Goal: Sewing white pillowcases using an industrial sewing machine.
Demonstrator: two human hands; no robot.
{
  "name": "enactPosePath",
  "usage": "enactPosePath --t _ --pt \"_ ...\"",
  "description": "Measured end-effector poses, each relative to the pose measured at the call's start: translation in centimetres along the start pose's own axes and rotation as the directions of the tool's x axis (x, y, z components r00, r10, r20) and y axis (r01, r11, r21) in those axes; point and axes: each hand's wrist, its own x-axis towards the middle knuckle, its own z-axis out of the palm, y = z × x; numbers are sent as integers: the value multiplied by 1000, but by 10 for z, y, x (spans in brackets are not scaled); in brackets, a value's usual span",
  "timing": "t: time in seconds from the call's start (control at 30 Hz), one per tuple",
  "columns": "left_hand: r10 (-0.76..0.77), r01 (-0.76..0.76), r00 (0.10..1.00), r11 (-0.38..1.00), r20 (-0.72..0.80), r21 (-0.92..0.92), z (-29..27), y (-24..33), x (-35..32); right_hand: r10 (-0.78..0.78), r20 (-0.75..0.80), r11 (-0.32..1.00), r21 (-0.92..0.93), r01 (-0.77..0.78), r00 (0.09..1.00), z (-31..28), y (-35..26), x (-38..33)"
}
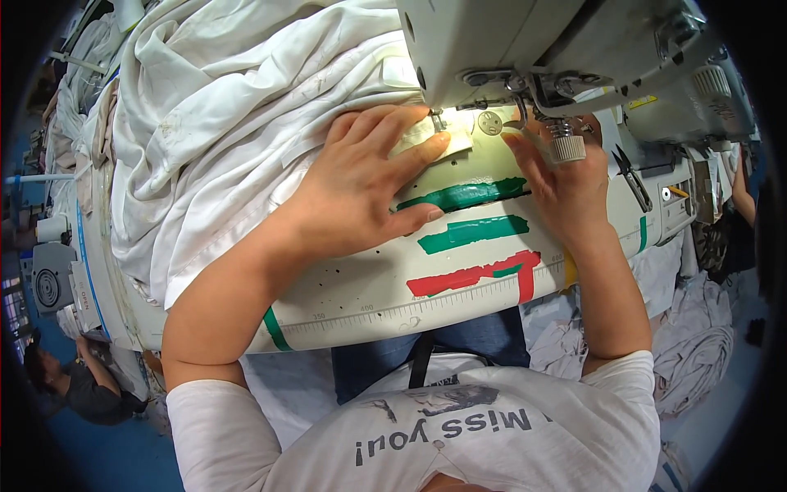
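My left hand (352, 184) lies flat, fingers spread, on white fabric (246, 107) at the sewing machine. Its index fingertip presses a small fabric edge (459, 144) beside the presser foot (438, 121). To the right of the foot, my right hand (567, 190) rests on the machine bed with its thumb stretched out near a round metal plate (489, 123). A ridged knob (567, 146) on the sewing machine (508, 41) partly hides the right fingers; nothing shows in that hand.
Black thread snips (633, 178) lie right of my right hand. Green tape (474, 234), red tape (471, 276) and a printed ruler (369, 318) mark the bed's front. White cloth (689, 344) is heaped at lower right. Another person (90, 385) is at far left.
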Motion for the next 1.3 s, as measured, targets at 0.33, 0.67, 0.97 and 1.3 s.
enactPosePath --t 0.33,0.67,0.97,1.3 --pt "36 -34 999 998 -30 49 2 -1 3 -65 -6 998 -7 65 998 2 0 -2" --pt "30 -27 998 998 -57 55 2 -1 -3 -81 30 996 -31 82 996 1 -3 -4" --pt "-359 371 909 929 -212 19 -46 -1 -128 1 130 1000 -5 0 992 -28 -33 -37" --pt "-375 479 802 869 -465 125 -53 18 -196 -197 167 969 183 166 966 -15 -112 -50"
